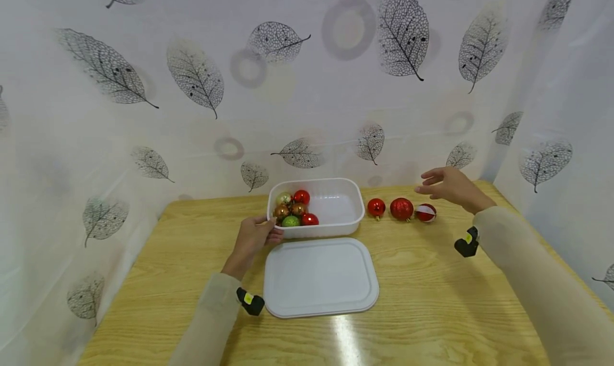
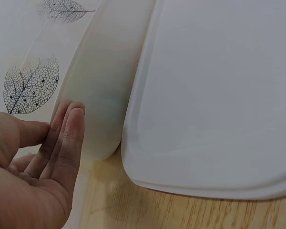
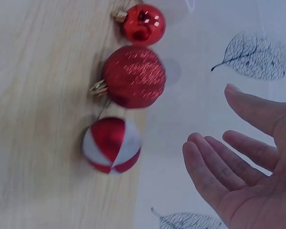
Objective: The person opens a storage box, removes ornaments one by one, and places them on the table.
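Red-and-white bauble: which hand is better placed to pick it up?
Probably the right hand: it's empty and hovers near the red-and-white bauble. The left hand grips the white container.

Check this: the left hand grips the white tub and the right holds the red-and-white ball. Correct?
No: the right hand holds nothing; the right wrist view shows it clear of the red-and-white ball. The left hand grips the white tub.

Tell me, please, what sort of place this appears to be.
Probably an indoor tabletop workspace: a wood-grain table, a leaf-print sheet behind it, and a white container holding baubles.
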Motion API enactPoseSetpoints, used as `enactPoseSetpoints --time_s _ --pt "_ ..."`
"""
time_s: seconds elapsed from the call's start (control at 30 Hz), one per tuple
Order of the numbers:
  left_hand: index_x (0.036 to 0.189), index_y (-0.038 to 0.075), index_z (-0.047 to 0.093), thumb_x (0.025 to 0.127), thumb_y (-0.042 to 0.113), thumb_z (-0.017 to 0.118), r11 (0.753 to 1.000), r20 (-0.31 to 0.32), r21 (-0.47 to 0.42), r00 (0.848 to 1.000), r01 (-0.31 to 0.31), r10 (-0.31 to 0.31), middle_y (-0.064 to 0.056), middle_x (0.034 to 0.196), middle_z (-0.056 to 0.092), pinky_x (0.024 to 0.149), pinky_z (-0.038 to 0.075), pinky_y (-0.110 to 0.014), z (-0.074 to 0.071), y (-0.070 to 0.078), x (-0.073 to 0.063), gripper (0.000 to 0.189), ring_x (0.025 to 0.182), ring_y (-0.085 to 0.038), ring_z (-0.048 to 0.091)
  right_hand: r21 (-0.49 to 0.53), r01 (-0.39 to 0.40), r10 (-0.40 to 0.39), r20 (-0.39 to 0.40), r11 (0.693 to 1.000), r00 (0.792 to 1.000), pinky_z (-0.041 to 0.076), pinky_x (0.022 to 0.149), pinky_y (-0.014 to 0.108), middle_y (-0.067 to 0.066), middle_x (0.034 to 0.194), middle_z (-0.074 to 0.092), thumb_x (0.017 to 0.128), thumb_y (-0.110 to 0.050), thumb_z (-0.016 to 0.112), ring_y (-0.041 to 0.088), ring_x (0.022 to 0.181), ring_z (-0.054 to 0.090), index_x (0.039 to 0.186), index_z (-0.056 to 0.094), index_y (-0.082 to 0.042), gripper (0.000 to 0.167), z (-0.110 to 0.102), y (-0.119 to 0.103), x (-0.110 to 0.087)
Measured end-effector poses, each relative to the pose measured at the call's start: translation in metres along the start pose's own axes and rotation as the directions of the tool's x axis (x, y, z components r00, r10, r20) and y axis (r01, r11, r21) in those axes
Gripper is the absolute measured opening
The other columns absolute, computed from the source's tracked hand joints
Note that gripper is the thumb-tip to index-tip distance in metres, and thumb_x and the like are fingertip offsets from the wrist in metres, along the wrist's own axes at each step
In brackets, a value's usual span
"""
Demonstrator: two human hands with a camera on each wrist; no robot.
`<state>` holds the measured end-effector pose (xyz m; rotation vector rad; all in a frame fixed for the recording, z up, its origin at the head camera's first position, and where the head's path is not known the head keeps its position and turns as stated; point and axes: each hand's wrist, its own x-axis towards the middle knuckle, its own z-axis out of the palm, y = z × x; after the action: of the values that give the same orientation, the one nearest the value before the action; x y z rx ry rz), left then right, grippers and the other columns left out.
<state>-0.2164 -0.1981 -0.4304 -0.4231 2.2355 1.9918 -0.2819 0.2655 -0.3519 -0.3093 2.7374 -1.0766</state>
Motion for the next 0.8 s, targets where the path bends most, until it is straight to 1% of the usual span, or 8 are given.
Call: enactPoseSetpoints --time_s 0.1,0.23,0.43,0.57,0.73,0.8 --pt "0.14 -0.007 0.053 0.106 0.015 0.056 1.0 0.0 -0.006 1.0 -0.006 0.006 -0.017 0.092 0.073 0.076 0.065 -0.03 0.0 -0.001 0.0 0.041 0.076 -0.017 0.074 0.0 0.01 -0.01 0.006 1.0 1.0 0.059 0.092 0.055 0.035 0.135 0.055 0.099 -0.038 0.068 0.037 0.101 0.07 0.145 0.045 0.009 0.07 0.005 -0.016 0.006" --pt "0.139 -0.008 0.053 0.106 0.015 0.056 1.0 0.003 -0.019 1.0 -0.013 0.013 -0.017 0.089 0.074 0.074 0.065 -0.03 0.0 0.0 0.0 0.04 0.074 -0.017 0.073 0.019 0.041 -0.041 0.015 0.999 0.999 0.059 0.093 0.054 0.031 0.133 0.057 0.099 -0.036 0.067 0.037 0.102 0.069 0.143 0.048 0.006 0.063 0.015 -0.035 0.016" --pt "0.139 -0.009 0.052 0.106 0.014 0.056 1.0 0.002 -0.027 1.0 -0.014 0.015 -0.017 0.089 0.074 0.073 0.065 -0.029 0.0 0.0 -0.001 0.041 0.073 -0.017 0.073 0.038 0.096 -0.097 0.024 0.995 0.995 0.06 0.094 0.05 0.028 0.129 0.061 0.098 -0.029 0.069 0.037 0.104 0.068 0.138 0.054 0.007 0.056 0.036 -0.058 0.029" --pt "0.139 -0.01 0.052 0.105 0.013 0.056 0.999 0.0 -0.039 1.0 -0.015 0.015 -0.017 0.088 0.074 0.071 0.065 -0.027 0.0 0.001 -0.001 0.042 0.072 -0.016 0.073 0.067 0.132 -0.135 0.04 0.989 0.99 0.059 0.095 0.049 0.026 0.127 0.063 0.098 -0.024 0.069 0.039 0.108 0.066 0.135 0.056 0.008 0.051 0.052 -0.071 0.038" --pt "0.139 -0.011 0.052 0.105 0.013 0.057 0.999 0.001 -0.051 1.0 -0.019 0.019 -0.016 0.086 0.074 0.069 0.065 -0.026 0.0 0.001 -0.002 0.041 0.07 -0.015 0.073 0.043 0.179 -0.182 0.062 0.983 0.981 0.057 0.098 0.051 0.024 0.126 0.065 0.097 -0.024 0.071 0.04 0.114 0.063 0.133 0.059 0.007 0.049 0.07 -0.083 0.047" --pt "0.139 -0.011 0.052 0.105 0.012 0.057 0.999 0.003 -0.049 1.0 -0.022 0.022 -0.015 0.086 0.074 0.069 0.065 -0.026 0.0 0.001 -0.002 0.041 0.07 -0.015 0.072 0.034 0.198 -0.2 0.072 0.98 0.977 0.055 0.1 0.052 0.024 0.126 0.065 0.096 -0.025 0.072 0.038 0.117 0.062 0.131 0.061 0.007 0.049 0.078 -0.088 0.049"
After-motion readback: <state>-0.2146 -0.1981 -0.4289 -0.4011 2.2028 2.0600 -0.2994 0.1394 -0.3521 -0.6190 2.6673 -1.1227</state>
